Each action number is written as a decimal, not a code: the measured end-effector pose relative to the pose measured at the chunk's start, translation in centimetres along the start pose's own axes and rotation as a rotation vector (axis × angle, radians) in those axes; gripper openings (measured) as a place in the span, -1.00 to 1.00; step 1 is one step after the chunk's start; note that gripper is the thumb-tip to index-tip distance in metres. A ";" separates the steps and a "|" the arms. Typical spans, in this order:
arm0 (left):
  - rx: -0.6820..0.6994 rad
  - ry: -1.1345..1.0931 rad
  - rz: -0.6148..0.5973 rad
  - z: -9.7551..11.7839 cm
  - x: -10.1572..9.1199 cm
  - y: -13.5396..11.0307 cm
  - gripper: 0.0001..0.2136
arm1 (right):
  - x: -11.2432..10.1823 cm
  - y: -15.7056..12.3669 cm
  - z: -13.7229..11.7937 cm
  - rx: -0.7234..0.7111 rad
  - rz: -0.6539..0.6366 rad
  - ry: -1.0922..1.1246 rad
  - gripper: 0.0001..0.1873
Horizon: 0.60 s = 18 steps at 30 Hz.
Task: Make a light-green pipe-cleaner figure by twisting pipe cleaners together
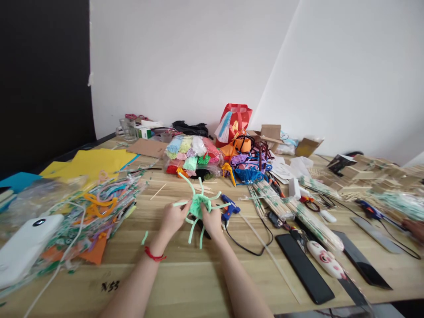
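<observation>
Between my two hands is a mint-green pipe-cleaner piece (198, 204), a rounded woven middle with several fuzzy stems sticking out all round. My left hand (175, 217) pinches its left side, with a red string bracelet on that wrist. On the right side, my right hand (212, 221) grips it with the thumb pressed on the middle. The piece is held above the wooden table (185, 282). A blue hot glue gun (228, 207) lies just right of my right hand. A short green pipe-cleaner offcut (144, 238) rests left of my left wrist.
Bagged coloured pipe cleaners (194, 154) lie behind the hands. A white power bank (29, 247) and a heap of wrapped craft bits (96, 212) are at left. To the right are a black phone (303, 267) and bundled wooden sticks (313, 223). Another person's hand (414, 230) shows at the right edge.
</observation>
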State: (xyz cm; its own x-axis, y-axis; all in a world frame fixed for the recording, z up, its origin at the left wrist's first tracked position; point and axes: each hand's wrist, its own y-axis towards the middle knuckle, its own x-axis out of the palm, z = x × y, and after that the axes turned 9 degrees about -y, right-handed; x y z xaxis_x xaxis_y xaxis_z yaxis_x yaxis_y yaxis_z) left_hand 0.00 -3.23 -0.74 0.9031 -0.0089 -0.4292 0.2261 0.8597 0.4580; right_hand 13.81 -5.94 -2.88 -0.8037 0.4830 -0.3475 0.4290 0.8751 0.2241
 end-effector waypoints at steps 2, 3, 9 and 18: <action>0.016 0.052 0.021 0.0 0.2 -0.1 -0.75 | 0.1 0.0 0.1 0.014 0.008 0.006 -0.75; 0.019 0.055 0.036 0.0 0.3 -0.2 -0.76 | 0.1 0.0 0.2 0.022 0.009 0.022 -0.74; -0.094 -0.348 0.017 0.3 0.7 0.0 -0.72 | 0.1 0.2 0.6 0.121 -0.051 0.227 -0.70; -0.108 -0.379 0.124 0.1 0.2 0.6 -0.83 | 0.0 -0.1 -0.4 0.193 -0.213 0.155 -0.75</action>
State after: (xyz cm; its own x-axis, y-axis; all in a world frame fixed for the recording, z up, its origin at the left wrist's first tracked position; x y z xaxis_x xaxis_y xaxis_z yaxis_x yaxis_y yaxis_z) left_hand 0.38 -2.76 -0.44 0.9962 -0.0721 -0.0494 0.0858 0.9148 0.3947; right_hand 13.60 -6.07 -2.60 -0.9307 0.2911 -0.2216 0.3029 0.9528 -0.0206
